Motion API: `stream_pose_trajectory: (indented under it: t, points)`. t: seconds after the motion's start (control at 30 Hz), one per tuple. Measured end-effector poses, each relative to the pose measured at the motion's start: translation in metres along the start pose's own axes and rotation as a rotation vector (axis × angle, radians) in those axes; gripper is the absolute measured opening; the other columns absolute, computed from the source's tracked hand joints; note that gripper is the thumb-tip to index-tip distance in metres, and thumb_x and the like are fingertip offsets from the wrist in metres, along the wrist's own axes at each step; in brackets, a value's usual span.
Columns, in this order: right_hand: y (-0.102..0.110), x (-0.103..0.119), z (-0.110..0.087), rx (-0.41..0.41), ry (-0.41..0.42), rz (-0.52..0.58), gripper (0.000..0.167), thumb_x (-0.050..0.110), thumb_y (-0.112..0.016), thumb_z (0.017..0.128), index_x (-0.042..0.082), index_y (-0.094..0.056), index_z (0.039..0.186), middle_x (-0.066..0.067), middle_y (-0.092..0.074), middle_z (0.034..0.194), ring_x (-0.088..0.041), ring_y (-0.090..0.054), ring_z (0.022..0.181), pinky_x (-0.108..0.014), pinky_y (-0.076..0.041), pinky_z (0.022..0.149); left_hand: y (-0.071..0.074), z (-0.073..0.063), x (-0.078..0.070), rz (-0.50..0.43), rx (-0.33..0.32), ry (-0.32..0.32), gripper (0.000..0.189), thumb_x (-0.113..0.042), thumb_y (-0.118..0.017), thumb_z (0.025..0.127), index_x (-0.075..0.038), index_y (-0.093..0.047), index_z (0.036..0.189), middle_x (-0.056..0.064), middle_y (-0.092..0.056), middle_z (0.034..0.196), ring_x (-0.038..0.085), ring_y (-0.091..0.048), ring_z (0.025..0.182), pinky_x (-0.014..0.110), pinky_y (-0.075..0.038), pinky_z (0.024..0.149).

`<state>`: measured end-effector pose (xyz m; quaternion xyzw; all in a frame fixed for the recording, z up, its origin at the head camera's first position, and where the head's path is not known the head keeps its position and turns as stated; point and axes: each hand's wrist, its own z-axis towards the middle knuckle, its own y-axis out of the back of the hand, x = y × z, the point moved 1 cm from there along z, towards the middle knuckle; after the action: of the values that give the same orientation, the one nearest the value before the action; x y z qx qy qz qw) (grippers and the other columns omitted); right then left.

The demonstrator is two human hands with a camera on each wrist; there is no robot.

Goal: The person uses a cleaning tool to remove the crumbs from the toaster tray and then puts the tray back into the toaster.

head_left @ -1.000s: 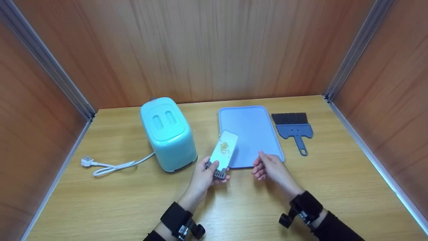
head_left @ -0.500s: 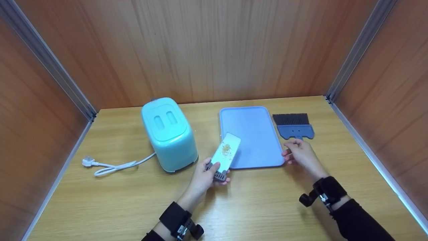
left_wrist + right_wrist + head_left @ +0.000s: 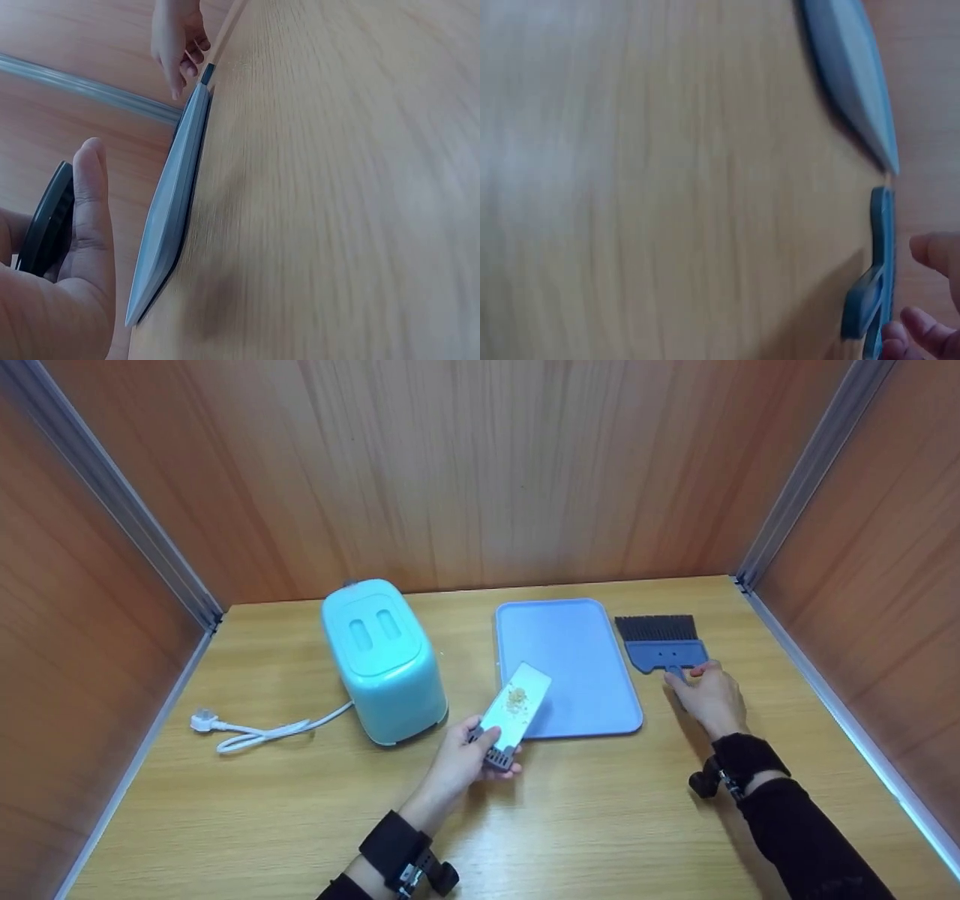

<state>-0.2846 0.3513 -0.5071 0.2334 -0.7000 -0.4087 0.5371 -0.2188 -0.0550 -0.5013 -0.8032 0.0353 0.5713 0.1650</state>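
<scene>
My left hand (image 3: 459,756) grips a toaster crumb tray (image 3: 526,690) by its dark slotted end, thumb on top. Yellowish crumbs (image 3: 516,701) lie on its pale surface, which tilts over the near left part of a blue tray (image 3: 589,675). The left wrist view has the crumb tray's dark end (image 3: 46,229) behind the thumb. On the right, my right hand (image 3: 711,701) is over the handle of a blue brush (image 3: 664,654) with black bristles. In the right wrist view, thumb and fingers (image 3: 930,330) are spread around the brush handle (image 3: 861,306), fingertips right at it.
A turquoise toaster (image 3: 386,682) with a lid on top stands on the table (image 3: 585,817) left of the blue tray. Its white cord (image 3: 259,733) lies looped to the left, ending in a plug (image 3: 202,721). Wooden panels (image 3: 480,472) enclose the back and sides.
My right hand has moved right, from the blue tray's near edge to the brush handle. The left hand still holds the crumb tray in nearly the same place.
</scene>
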Motion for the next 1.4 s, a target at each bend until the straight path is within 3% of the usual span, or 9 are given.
stream_pose_trajectory:
  t: [0.17, 0.27, 0.4, 0.53, 0.7, 0.9, 1.0, 1.23, 1.4]
  points:
    - [-0.002, -0.007, 0.007, 0.019, -0.019, -0.055, 0.089, 0.064, -0.066, 0.099, -0.013, -0.051, 0.14, -0.038, -0.058, 0.134, -0.045, -0.062, 0.116, -0.053, -0.056, 0.092, -0.002, -0.001, 0.001, -0.001, 0.016, 0.002, 0.047, -0.011, -0.048, 0.114, 0.004, -0.04, 0.158, 0.028, -0.074, 0.116, 0.023, -0.08, 0.078, 0.032, -0.068, 0.073]
    - [-0.002, -0.007, 0.01, 0.021, -0.035, -0.078, 0.087, 0.063, -0.069, 0.097, -0.013, -0.055, 0.137, -0.037, -0.06, 0.132, -0.043, -0.062, 0.112, -0.052, -0.056, 0.089, -0.002, -0.001, 0.001, -0.003, 0.012, 0.009, 0.047, -0.011, -0.048, 0.114, 0.003, -0.04, 0.159, 0.027, -0.074, 0.116, 0.023, -0.08, 0.078, 0.032, -0.068, 0.074]
    - [-0.004, -0.004, 0.013, 0.009, -0.034, -0.093, 0.067, 0.053, -0.072, 0.099, -0.007, -0.063, 0.127, -0.025, -0.063, 0.117, -0.032, -0.06, 0.095, -0.038, -0.052, 0.073, -0.003, -0.001, 0.0, -0.004, 0.01, 0.018, 0.048, -0.011, -0.048, 0.114, 0.002, -0.039, 0.16, 0.027, -0.074, 0.117, 0.023, -0.08, 0.079, 0.034, -0.068, 0.075]
    - [-0.004, -0.003, 0.015, 0.012, -0.027, -0.08, 0.044, 0.045, -0.072, 0.1, 0.001, -0.067, 0.104, -0.01, -0.058, 0.094, -0.024, -0.056, 0.081, -0.031, -0.042, 0.063, -0.003, -0.001, 0.0, -0.003, 0.009, 0.025, 0.049, -0.011, -0.048, 0.114, 0.002, -0.039, 0.16, 0.027, -0.074, 0.118, 0.023, -0.08, 0.079, 0.034, -0.068, 0.075]
    - [0.002, -0.004, 0.019, 0.047, -0.022, -0.006, 0.042, 0.038, -0.07, 0.098, 0.011, -0.053, 0.072, 0.005, -0.043, 0.066, -0.014, -0.045, 0.061, -0.029, -0.037, 0.058, -0.003, 0.0, 0.001, 0.005, 0.002, 0.031, 0.048, -0.01, -0.048, 0.114, 0.003, -0.039, 0.159, 0.028, -0.074, 0.118, 0.024, -0.08, 0.079, 0.033, -0.068, 0.074]
    - [0.011, -0.007, 0.021, 0.24, -0.146, 0.298, 0.025, 0.026, -0.067, 0.099, 0.009, -0.06, 0.082, 0.01, -0.057, 0.067, -0.005, -0.06, 0.062, -0.02, -0.054, 0.06, -0.004, 0.001, 0.003, 0.004, -0.001, 0.036, 0.049, -0.01, -0.048, 0.113, 0.002, -0.038, 0.16, 0.029, -0.074, 0.116, 0.024, -0.08, 0.077, 0.032, -0.067, 0.071]
    - [0.012, -0.008, 0.022, 0.318, -0.182, 0.371, 0.026, 0.027, -0.059, 0.102, 0.01, -0.061, 0.082, 0.009, -0.059, 0.065, -0.006, -0.058, 0.061, -0.021, -0.052, 0.059, -0.005, 0.001, 0.004, 0.006, 0.004, 0.032, 0.049, -0.01, -0.049, 0.113, 0.003, -0.04, 0.159, 0.031, -0.074, 0.116, 0.023, -0.08, 0.076, 0.031, -0.067, 0.071]
    - [0.013, -0.014, 0.024, 0.318, -0.21, 0.274, 0.056, 0.063, -0.049, 0.106, 0.015, -0.05, 0.077, 0.007, -0.049, 0.063, -0.011, -0.05, 0.059, -0.026, -0.043, 0.057, -0.006, 0.0, 0.004, 0.013, 0.004, 0.043, 0.048, -0.01, -0.049, 0.113, 0.002, -0.04, 0.159, 0.031, -0.074, 0.116, 0.022, -0.08, 0.076, 0.031, -0.067, 0.071]
    - [0.011, -0.019, 0.018, 0.249, -0.179, 0.201, 0.059, 0.065, -0.045, 0.107, 0.013, -0.046, 0.078, 0.006, -0.045, 0.063, -0.014, -0.047, 0.059, -0.028, -0.041, 0.056, -0.007, 0.001, 0.005, 0.028, 0.009, 0.053, 0.049, -0.011, -0.049, 0.113, 0.001, -0.039, 0.16, 0.027, -0.075, 0.114, 0.024, -0.08, 0.078, 0.032, -0.067, 0.071]
